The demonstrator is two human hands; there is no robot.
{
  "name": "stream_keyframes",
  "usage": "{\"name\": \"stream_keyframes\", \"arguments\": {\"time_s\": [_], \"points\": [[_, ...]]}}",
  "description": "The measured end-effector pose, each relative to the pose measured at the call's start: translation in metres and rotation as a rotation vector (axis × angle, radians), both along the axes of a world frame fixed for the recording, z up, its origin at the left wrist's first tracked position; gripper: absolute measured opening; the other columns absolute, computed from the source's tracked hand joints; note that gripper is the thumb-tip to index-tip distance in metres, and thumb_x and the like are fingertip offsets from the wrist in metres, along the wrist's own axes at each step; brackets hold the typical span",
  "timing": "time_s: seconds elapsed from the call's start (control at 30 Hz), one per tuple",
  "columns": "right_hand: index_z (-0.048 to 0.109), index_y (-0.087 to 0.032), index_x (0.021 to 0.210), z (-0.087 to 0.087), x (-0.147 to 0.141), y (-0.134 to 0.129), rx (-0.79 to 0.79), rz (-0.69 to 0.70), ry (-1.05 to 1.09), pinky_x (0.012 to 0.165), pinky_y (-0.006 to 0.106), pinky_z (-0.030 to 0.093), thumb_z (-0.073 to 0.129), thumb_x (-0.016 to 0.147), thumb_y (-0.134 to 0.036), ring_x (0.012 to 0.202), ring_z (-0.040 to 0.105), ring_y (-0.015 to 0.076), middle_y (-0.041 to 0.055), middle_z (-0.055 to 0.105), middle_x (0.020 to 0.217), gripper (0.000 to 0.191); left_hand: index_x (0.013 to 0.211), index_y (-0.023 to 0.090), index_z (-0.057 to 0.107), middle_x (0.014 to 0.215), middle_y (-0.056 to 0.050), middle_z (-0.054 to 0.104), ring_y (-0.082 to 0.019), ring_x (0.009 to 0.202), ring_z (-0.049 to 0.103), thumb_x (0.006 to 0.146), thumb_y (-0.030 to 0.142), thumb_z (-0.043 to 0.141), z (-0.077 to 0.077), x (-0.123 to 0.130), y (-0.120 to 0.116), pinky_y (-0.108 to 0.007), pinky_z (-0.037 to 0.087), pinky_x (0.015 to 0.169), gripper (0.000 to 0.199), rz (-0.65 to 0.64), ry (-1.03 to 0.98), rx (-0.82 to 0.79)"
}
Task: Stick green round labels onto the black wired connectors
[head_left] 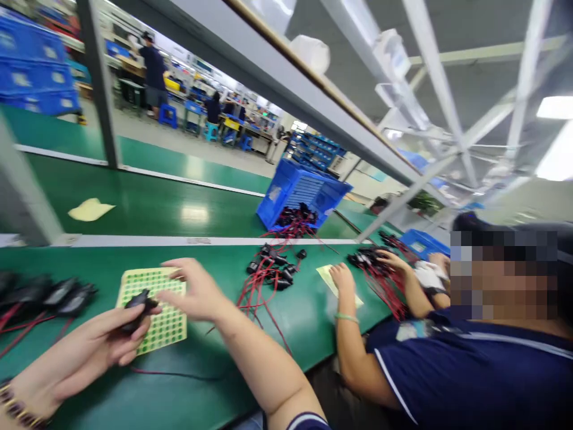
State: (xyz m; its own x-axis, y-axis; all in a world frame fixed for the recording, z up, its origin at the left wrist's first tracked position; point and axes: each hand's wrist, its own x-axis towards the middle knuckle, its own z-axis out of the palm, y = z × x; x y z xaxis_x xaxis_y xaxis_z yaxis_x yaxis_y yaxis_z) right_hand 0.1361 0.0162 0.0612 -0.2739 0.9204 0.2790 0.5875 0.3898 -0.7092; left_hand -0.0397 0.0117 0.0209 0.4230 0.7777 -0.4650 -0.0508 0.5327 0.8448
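My left hand is closed around a small black pump-like part with a nozzle-like end; its exact kind is unclear. A thin dark red lead trails over the bench below it. My right hand hovers just right of the part, thumb and fingers apart, slightly blurred; I make out nothing between them. Beneath both hands lies a pale yellow sheet of round green stickers, partly covered by them. On the left rests a row of similar black parts with red wires.
More wired black parts lie in the middle, before a tipped blue crate holding others. At right, a co-worker reaches over a yellow sheet and another pile. Metal posts and an overhead shelf frame the green bench.
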Motion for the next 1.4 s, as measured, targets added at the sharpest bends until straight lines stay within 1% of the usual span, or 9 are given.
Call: {"name": "stream_keyframes", "arguments": {"time_s": [0.07, 0.13, 0.23, 0.33, 0.5, 0.67, 1.1, 1.27, 1.4], "points": [[0.054, -0.016, 0.096, -0.009, 0.016, 0.016, -0.050, -0.228, 0.010, 0.067, 0.021, 0.042, 0.044, 0.080, -0.031, 0.076, 0.055, 0.0111, 0.0039, 0.058, 0.093, 0.025, 0.080, 0.014, 0.059, 0.058, 0.001, 0.047, -0.004, 0.038, 0.031, 0.068, 0.039, 0.060, 0.001, -0.007, 0.002, -0.016, 0.029, 0.031, 0.027, -0.045, -0.221, -0.182], [0.055, -0.016, 0.085, -0.022, 0.027, 0.033, -0.099, -0.352, -0.112, 0.061, 0.020, 0.041, 0.038, 0.080, -0.025, 0.068, 0.053, 0.0107, 0.0005, 0.059, 0.076, 0.020, 0.083, 0.014, 0.056, 0.059, 0.003, 0.045, -0.001, 0.036, 0.028, 0.071, 0.034, 0.060, -0.007, -0.011, 0.008, -0.013, 0.021, 0.030, 0.024, -0.020, -0.327, -0.243], [0.057, -0.016, 0.076, -0.038, 0.024, 0.053, -0.126, -0.290, -0.175, 0.056, 0.021, 0.038, 0.041, 0.076, -0.021, 0.061, 0.050, 0.0110, -0.0004, 0.056, 0.066, 0.017, 0.082, 0.014, 0.052, 0.066, 0.000, 0.052, -0.003, 0.043, 0.042, 0.072, 0.032, 0.061, -0.025, -0.013, 0.018, -0.012, 0.027, 0.033, 0.023, 0.086, -0.284, -0.152], [0.059, -0.017, 0.074, -0.048, 0.007, 0.064, -0.123, -0.235, -0.235, 0.061, 0.021, 0.037, 0.044, 0.073, -0.017, 0.066, 0.051, 0.0114, 0.0006, 0.057, 0.072, 0.015, 0.083, 0.015, 0.050, 0.082, -0.004, 0.058, -0.007, 0.054, 0.053, 0.070, 0.032, 0.063, -0.036, -0.013, 0.021, -0.015, 0.036, 0.039, 0.025, 0.120, -0.246, -0.088], [0.062, -0.019, 0.077, -0.058, -0.017, 0.089, -0.149, -0.231, -0.350, 0.063, 0.023, 0.036, 0.048, 0.071, -0.017, 0.071, 0.052, 0.0141, 0.0032, 0.058, 0.079, 0.016, 0.089, 0.014, 0.051, 0.092, -0.007, 0.058, -0.009, 0.058, 0.057, 0.068, 0.030, 0.064, -0.034, -0.013, 0.020, -0.017, 0.039, 0.040, 0.030, 0.092, -0.250, -0.059], [0.064, -0.019, 0.077, -0.067, -0.026, 0.106, -0.193, -0.246, -0.437, 0.059, 0.024, 0.034, 0.053, 0.067, -0.019, 0.070, 0.052, 0.0154, 0.0043, 0.060, 0.081, 0.015, 0.089, 0.014, 0.050, 0.090, -0.007, 0.057, -0.009, 0.055, 0.057, 0.068, 0.030, 0.063, -0.033, -0.013, 0.022, -0.016, 0.037, 0.037, 0.030, 0.108, -0.236, -0.061], [0.062, -0.018, 0.066, -0.074, -0.031, 0.101, -0.190, -0.285, -0.398, 0.057, 0.024, 0.032, 0.048, 0.067, -0.014, 0.068, 0.051, 0.0140, 0.0046, 0.058, 0.080, 0.014, 0.089, 0.014, 0.049, 0.090, -0.005, 0.054, -0.007, 0.054, 0.055, 0.069, 0.029, 0.063, -0.041, -0.013, 0.022, -0.016, 0.034, 0.037, 0.029, 0.087, -0.224, -0.027], [0.057, -0.017, 0.057, -0.064, -0.031, 0.092, -0.193, -0.230, -0.259, 0.055, 0.023, 0.032, 0.049, 0.062, -0.013, 0.060, 0.046, 0.0116, 0.0013, 0.053, 0.068, 0.010, 0.090, 0.015, 0.047, 0.094, -0.005, 0.053, -0.007, 0.054, 0.054, 0.070, 0.029, 0.060, -0.039, -0.012, 0.022, -0.017, 0.033, 0.038, 0.028, 0.084, -0.206, -0.011], [0.052, -0.017, 0.058, -0.051, -0.024, 0.066, -0.201, -0.156, -0.103, 0.054, 0.021, 0.035, 0.049, 0.063, -0.014, 0.057, 0.044, 0.0096, -0.0020, 0.049, 0.064, 0.006, 0.092, 0.016, 0.046, 0.094, -0.006, 0.054, -0.007, 0.055, 0.052, 0.072, 0.028, 0.056, -0.036, -0.014, 0.021, -0.018, 0.033, 0.040, 0.025, 0.075, -0.228, 0.016]]}}
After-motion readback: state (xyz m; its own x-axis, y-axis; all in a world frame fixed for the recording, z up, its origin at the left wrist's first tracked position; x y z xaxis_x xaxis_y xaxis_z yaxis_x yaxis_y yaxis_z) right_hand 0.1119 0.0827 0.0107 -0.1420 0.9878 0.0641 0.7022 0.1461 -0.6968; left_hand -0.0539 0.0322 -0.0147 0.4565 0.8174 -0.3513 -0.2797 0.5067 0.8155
